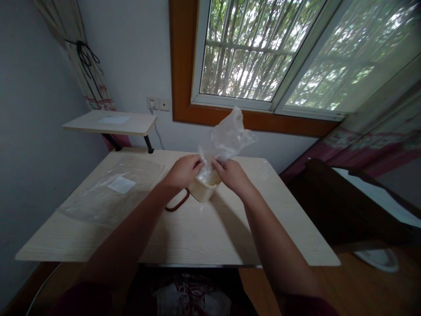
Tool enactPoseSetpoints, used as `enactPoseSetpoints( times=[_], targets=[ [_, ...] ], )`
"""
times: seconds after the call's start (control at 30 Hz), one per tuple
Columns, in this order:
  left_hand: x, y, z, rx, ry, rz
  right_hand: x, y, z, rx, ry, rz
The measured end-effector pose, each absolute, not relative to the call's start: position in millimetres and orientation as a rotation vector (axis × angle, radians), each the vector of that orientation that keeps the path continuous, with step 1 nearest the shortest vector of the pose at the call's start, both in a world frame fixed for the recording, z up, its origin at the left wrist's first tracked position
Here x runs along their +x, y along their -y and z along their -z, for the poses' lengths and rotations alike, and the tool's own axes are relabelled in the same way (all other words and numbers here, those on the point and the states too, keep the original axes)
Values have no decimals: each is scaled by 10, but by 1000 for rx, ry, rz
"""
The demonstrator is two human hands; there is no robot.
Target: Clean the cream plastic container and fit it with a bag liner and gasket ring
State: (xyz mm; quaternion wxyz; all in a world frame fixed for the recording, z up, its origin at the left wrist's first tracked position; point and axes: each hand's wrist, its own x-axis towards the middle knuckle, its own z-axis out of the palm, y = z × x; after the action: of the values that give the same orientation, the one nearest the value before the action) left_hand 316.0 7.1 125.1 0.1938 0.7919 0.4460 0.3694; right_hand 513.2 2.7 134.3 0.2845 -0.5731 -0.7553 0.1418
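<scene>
Both my hands grip a clear plastic bag (230,136) whose upper part stands up, crumpled, toward the window. My left hand (186,170) pinches the bag on its left side, thumb and fingers closed. Opposite it, my right hand (232,173) is closed on the bag's right side. The lower part of the bag lies in a cream-coloured container (201,192) on the table, between my hands. A brown curved handle (178,202) sticks out to the container's left, below my left hand. What else the container holds is hidden by the bag and my hands.
A large flat clear plastic bag (98,199) with a white label (121,184) lies on the table's (197,237) left side. A small raised shelf (138,125) stands at the back left. Behind are a wall socket (158,103) and a window. Dark furniture (315,202) stands right.
</scene>
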Motion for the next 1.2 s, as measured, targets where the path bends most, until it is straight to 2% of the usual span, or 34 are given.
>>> enactPoseSetpoints(
  times=[0.13, 0.3, 0.43, 0.6, 0.77, 0.83, 0.93, 1.07, 1.2],
  targets=[
    [3124, -23, -1219, 2561, -1507, -917, 5138, 47, -1378, -1627, 2163, -129],
    [3031, -43, -1184, 2434, -1671, -1123, 5317, 54, -1383, -1495, 2061, -237],
    [2996, -51, -1163, 2255, -1583, -1312, 5415, -4, -1297, -1464, 1827, -342],
    [3046, -5, -1019, 2145, -1374, -1172, 5408, -117, -1109, -1339, 1677, -527],
    [3114, -119, -846, 2185, -1167, -1168, 5415, -48, -1031, -1308, 1583, -555],
    [3139, -199, -798, 2123, -1078, -1217, 5445, 24, -1032, -1331, 1572, -451],
    [3157, -264, -796, 2112, -1055, -1350, 5512, 150, -1074, -1331, 1557, -74],
    [3145, -184, -1000, 2470, -1044, -1548, 5600, 353, -1256, -1265, 1601, 406],
    [3198, -39, -1387, 2856, -784, -1494, 5643, 488, -1525, -1219, 1829, 604]
  ],
)
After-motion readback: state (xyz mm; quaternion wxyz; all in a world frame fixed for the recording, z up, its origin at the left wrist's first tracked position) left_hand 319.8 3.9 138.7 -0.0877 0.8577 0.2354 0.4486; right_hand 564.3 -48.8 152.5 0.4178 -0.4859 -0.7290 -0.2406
